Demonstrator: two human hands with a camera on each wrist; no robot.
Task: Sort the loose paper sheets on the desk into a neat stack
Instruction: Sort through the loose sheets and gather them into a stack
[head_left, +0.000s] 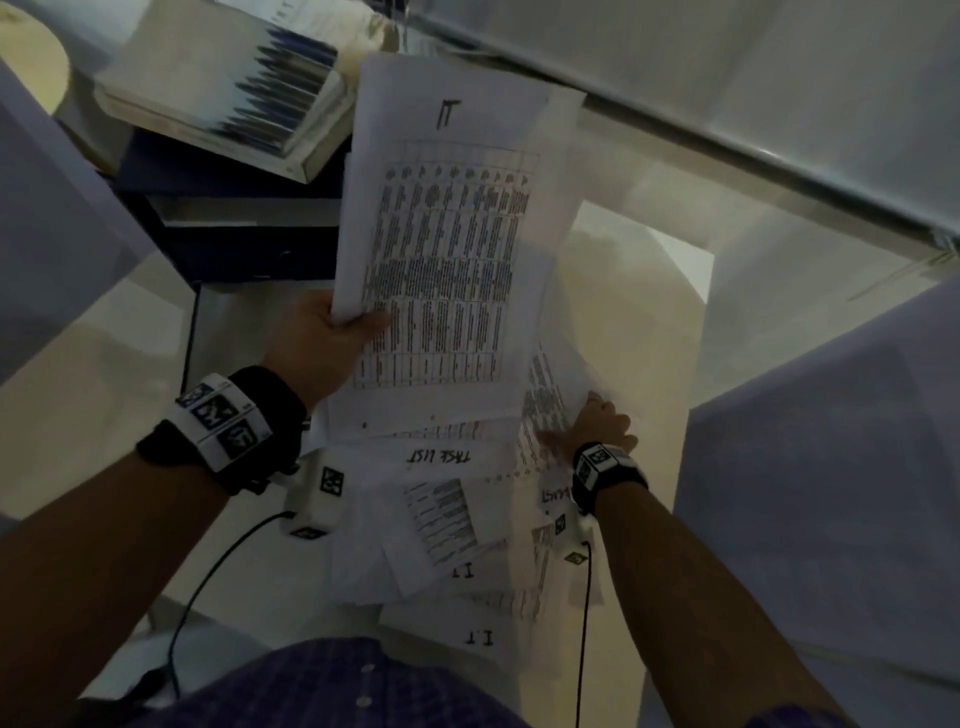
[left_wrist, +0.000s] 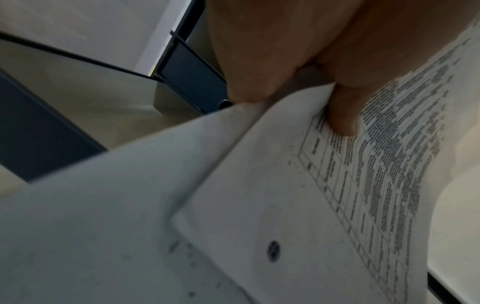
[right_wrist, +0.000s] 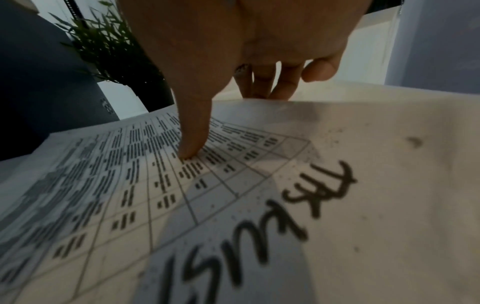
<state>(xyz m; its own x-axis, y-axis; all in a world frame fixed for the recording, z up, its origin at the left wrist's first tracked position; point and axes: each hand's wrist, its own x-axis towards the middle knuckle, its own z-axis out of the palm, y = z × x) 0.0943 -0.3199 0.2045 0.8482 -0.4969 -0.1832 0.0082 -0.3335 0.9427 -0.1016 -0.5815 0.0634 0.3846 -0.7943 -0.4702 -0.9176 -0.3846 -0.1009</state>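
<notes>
Paper sheets, head view: printed sheets (head_left: 457, 540) lie overlapped and askew along the near edge of the desk (head_left: 623, 322), some headed "TASK LIST" or "I.T".
Held bundle, head view: the left hand (head_left: 332, 338) lifts a bundle of table-printed sheets (head_left: 441, 249) above the pile, thumb on top, fingers underneath, clamped on its lower left edge; the sheets fan unevenly.
Right hand, head view: the right hand (head_left: 597, 421) is at the right side of the pile, gripping the edge of a printed sheet (head_left: 545, 405).
Surroundings, head view: a book (head_left: 218, 88) sits on a dark blue tray (head_left: 249, 228) at the far left corner of the desk.

Left wrist view: the thumb (left_wrist: 342, 115) presses on the top page (left_wrist: 324, 195) of the bundle; another sheet (left_wrist: 116, 205) splays out beneath it, its edge not in line.

Right wrist view: the thumb (right_wrist: 192, 131) presses down on the table print of a handwritten-headed sheet (right_wrist: 259, 195), while the other fingers (right_wrist: 270, 82) curl over its far edge, pinching it.

Risk, slipping: the bundle is held by one edge only, so loose lower sheets could slide out and fall.
Risk, creasing: pulling the pinched sheet from under overlapping ones could crumple or drag its neighbours off the near edge.
Risk, mixing: headings face different ways, so pages may stack reversed.
</notes>
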